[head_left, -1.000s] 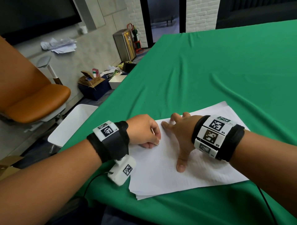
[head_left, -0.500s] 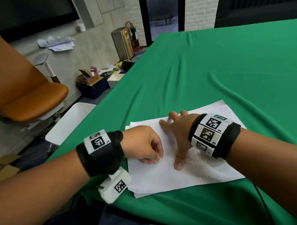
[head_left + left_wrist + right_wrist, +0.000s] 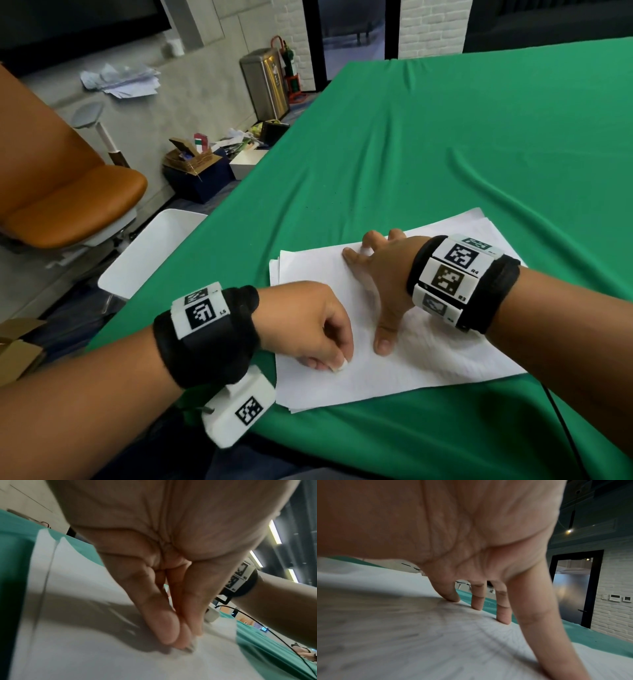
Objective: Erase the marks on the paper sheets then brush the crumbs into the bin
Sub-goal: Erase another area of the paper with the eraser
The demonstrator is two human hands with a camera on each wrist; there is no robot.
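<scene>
A stack of white paper sheets (image 3: pixel 428 359) lies on the green tablecloth (image 3: pixel 445 137) near the table's front edge. My left hand (image 3: pixel 334 363) pinches a small white eraser (image 3: pixel 342 365) and holds its tip down on the top sheet's near left part. In the left wrist view the fingertips (image 3: pixel 171 635) are bunched together on the paper (image 3: pixel 85 642), hiding the eraser. My right hand (image 3: pixel 371 294) lies spread on the sheet's middle, its fingertips (image 3: pixel 503 618) pressing the paper (image 3: pixel 419 635), which shows faint grey traces. A white bin (image 3: pixel 150 253) stands on the floor by the table's left edge.
An orange chair (image 3: pixel 68 192) stands left of the bin. Boxes and clutter (image 3: pixel 198 161) and a steel pedal bin (image 3: pixel 265 85) sit along the far wall. The cloth has a long fold (image 3: pixel 479 185) behind the paper. A black cable (image 3: pixel 565 421) hangs from my right wrist.
My left hand has slid with the eraser from the sheet's far left part toward its near edge. The right hand has stayed spread on the paper.
</scene>
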